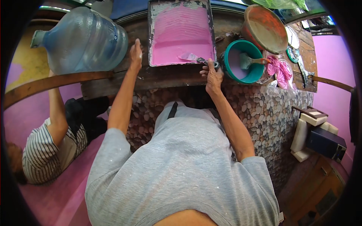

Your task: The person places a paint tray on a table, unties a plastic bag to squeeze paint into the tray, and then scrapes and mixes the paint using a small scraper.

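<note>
My right hand (214, 77) is closed around the handle of a putty knife (188, 56). The blade lies in the pink paint at the near end of a paint tray (150, 47). Ridged streaks of pink cover the tray's slope. My left hand (136, 55) is raised with its fingers stretched out, between the tray and a large clear water jug (88, 41) lying on its side. Just right of my right hand stands a teal bucket (257, 77) with pale pink paint inside. A paintbrush (250, 61) rests in that bucket.
An orange-stained basin (266, 30) leans behind the bucket. Pink crumpled plastic (279, 71) lies to its right on the wooden table (166, 77). Someone in a striped shirt (41, 154) is at the left. A dark blue box (326, 144) sits at the lower right.
</note>
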`<state>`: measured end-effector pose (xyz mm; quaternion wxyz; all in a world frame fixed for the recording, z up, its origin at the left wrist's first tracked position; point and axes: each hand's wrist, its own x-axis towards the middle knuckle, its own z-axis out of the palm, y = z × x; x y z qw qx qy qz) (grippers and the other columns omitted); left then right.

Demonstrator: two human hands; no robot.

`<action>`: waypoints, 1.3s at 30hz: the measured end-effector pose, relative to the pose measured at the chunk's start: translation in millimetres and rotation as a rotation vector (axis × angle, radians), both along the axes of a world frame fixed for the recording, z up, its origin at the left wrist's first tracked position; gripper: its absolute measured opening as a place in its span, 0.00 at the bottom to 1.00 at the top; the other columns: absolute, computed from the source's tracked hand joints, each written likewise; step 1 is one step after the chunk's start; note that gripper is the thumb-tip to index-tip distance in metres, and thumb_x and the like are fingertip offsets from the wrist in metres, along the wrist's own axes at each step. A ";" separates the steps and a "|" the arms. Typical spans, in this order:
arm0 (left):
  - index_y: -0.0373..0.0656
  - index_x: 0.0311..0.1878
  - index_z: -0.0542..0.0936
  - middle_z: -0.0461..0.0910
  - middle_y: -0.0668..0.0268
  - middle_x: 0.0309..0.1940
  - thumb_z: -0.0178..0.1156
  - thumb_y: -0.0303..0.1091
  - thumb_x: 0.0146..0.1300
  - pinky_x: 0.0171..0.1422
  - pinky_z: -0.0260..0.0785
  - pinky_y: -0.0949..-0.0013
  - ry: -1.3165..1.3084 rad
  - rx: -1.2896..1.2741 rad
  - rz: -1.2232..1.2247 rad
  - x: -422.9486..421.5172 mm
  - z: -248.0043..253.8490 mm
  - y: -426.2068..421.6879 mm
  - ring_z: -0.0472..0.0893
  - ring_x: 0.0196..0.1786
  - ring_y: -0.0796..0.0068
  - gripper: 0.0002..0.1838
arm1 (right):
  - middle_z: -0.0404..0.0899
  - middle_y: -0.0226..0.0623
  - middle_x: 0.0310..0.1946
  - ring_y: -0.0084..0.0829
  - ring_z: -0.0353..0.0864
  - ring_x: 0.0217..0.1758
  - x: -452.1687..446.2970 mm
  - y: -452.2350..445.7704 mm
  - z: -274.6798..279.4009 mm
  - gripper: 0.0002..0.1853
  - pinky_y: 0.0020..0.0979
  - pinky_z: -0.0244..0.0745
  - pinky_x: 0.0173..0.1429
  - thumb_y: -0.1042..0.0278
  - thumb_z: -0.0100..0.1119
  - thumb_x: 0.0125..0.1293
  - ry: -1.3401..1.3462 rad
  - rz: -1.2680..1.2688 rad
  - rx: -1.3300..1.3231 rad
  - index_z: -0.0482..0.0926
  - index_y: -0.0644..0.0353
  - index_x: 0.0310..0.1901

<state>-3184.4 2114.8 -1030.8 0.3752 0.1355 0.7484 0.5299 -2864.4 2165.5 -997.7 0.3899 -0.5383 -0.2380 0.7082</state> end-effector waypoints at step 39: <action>0.34 0.64 0.66 0.73 0.57 0.57 0.41 0.72 0.62 0.61 0.67 0.66 -0.186 0.320 -0.138 15.8 38.2 64.0 0.74 0.56 0.66 0.46 | 0.78 0.49 0.22 0.43 0.81 0.24 -45.7 -17.1 48.7 0.12 0.37 0.74 0.31 0.64 0.59 0.61 -0.755 0.284 0.954 0.79 0.67 0.35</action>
